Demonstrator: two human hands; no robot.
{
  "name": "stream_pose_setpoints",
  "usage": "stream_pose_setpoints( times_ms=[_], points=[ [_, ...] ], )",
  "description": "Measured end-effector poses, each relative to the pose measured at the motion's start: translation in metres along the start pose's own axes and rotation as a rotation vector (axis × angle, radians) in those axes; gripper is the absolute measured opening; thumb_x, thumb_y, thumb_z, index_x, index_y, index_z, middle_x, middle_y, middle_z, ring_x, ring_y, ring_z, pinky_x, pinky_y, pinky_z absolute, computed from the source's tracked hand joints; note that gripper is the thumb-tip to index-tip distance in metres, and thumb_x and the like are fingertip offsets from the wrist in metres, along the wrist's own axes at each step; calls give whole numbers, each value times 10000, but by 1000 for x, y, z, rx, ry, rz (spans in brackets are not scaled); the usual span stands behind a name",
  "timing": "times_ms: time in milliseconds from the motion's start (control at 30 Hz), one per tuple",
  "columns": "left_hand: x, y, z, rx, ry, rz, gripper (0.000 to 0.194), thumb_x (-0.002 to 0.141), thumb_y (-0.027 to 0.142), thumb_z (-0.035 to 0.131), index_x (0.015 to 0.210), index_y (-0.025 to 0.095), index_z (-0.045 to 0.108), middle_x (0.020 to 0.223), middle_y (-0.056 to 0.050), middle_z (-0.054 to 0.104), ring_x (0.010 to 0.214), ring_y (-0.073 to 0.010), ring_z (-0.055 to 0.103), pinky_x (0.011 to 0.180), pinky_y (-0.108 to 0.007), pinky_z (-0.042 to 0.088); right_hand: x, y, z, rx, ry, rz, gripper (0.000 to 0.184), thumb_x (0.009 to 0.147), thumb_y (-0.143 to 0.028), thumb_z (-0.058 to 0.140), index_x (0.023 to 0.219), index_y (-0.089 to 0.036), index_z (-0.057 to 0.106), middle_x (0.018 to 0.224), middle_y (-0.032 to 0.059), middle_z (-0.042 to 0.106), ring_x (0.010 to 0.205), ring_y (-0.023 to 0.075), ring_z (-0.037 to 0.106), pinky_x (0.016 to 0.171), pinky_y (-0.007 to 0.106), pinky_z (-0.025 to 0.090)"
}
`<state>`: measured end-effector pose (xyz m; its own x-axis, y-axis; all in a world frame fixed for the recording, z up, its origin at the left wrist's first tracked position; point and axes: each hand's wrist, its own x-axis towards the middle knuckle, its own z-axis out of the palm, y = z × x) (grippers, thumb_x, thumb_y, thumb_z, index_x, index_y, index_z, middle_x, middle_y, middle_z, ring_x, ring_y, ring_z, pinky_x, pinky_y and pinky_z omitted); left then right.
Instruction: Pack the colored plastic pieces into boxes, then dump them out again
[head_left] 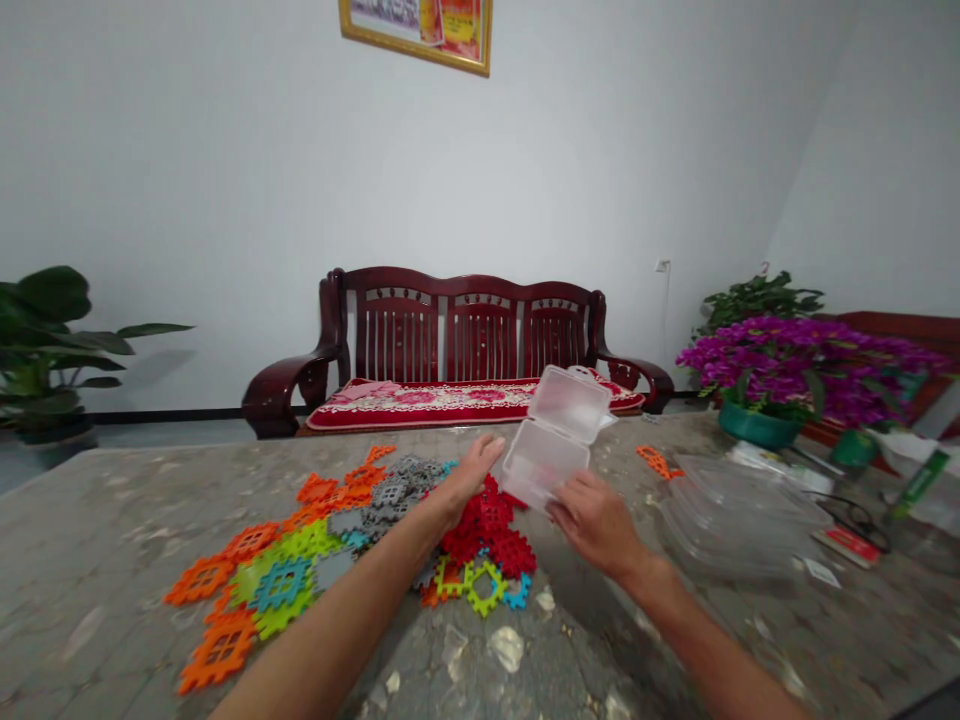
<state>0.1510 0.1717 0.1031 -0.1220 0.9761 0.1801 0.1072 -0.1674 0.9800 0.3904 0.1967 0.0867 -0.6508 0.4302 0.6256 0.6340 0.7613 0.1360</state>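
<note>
A clear plastic box [546, 462] with its hinged lid [571, 402] raised is tilted above the table. My right hand [600, 522] is closed on the box's lower right corner. Beside the box's left edge, my left hand [474, 475] has its fingers stretched out and holds nothing. Under and around my left arm spread interlocking plastic tiles: red tiles [511, 552], grey tiles [390, 492], orange tiles [251, 540], lime green tiles [307, 540] and a blue tile [282, 584]. My left forearm hides part of the pile.
Clear plastic containers [739, 515] stand stacked on the right of the patterned table [97, 590]. Orange pieces [656, 461] lie before them. Purple flowers [795, 365] in a green pot [759, 424] stand at the far right. Behind the table is a wooden sofa [480, 335].
</note>
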Motion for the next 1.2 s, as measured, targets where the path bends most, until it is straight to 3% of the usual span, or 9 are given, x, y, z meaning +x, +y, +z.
stream_pose_setpoints(
  times_ms=[133,300,467,633,800,933,1033,1100,1200],
  points=[
    [-33,-4,-8,144,3,-13,530,913,516,597,1330,191,625,1469,-144,602,1389,-306,522,1172,-460,395,-4,43,-2,-161,-133,289,203,985,-237,564,833,-198,692,857,78,730,926,255,633,797,329,425],
    [-82,-20,-16,593,-66,205,379,876,340,616,1227,231,708,1304,-101,697,1302,-304,571,1176,-497,398,3,72,-3,-326,-381,565,258,1018,-248,494,981,-163,735,998,133,764,1044,271,665,816,326,428],
    [-129,-43,-30,731,-143,321,335,881,202,611,1186,285,724,1300,-74,690,1296,-282,579,1129,-488,478,-2,84,14,-344,-451,652,258,1004,-227,507,1022,-130,745,1028,174,768,1035,279,694,775,325,445],
    [-165,-62,-46,895,-216,452,344,862,160,644,1161,314,716,1331,-47,692,1321,-278,585,1139,-470,506,-13,92,26,-349,-464,678,222,965,-184,543,1058,-134,739,1083,166,767,1065,277,684,845,336,464],
    [-184,-61,-66,968,-212,572,331,882,147,624,1147,330,699,1331,-14,703,1330,-251,593,1109,-414,541,-19,72,32,-326,-292,622,381,947,-168,495,1291,-139,656,1375,196,651,1252,344,576,1002,437,442],
    [-183,-59,-104,1034,-2,529,271,959,217,580,1165,341,706,1309,-13,714,1325,-253,597,1117,-452,521,-13,31,64,144,-251,485,464,969,-335,498,1397,-189,602,1416,140,644,1298,294,582,1109,410,426],
    [-178,-58,-141,1151,209,385,293,942,319,624,1222,323,708,1353,-49,688,1346,-311,572,1147,-532,468,4,0,89,420,-341,472,667,925,-492,555,1513,-184,493,1539,141,546,1415,298,507,1176,445,382],
    [-177,-56,-161,1232,327,236,431,885,398,688,1304,294,683,1428,-95,632,1398,-365,513,1176,-587,407,23,-13,99,486,-414,431,844,849,-549,646,1574,-184,413,1638,154,418,1517,326,372,1227,494,304],
    [-176,-53,-174,1315,355,22,710,773,473,777,1426,248,613,1556,-162,507,1489,-428,386,1215,-630,300,53,-25,104,523,-566,365,1131,696,-579,794,1629,-164,308,1716,193,216,1590,368,172,1267,528,195]
  ],
)
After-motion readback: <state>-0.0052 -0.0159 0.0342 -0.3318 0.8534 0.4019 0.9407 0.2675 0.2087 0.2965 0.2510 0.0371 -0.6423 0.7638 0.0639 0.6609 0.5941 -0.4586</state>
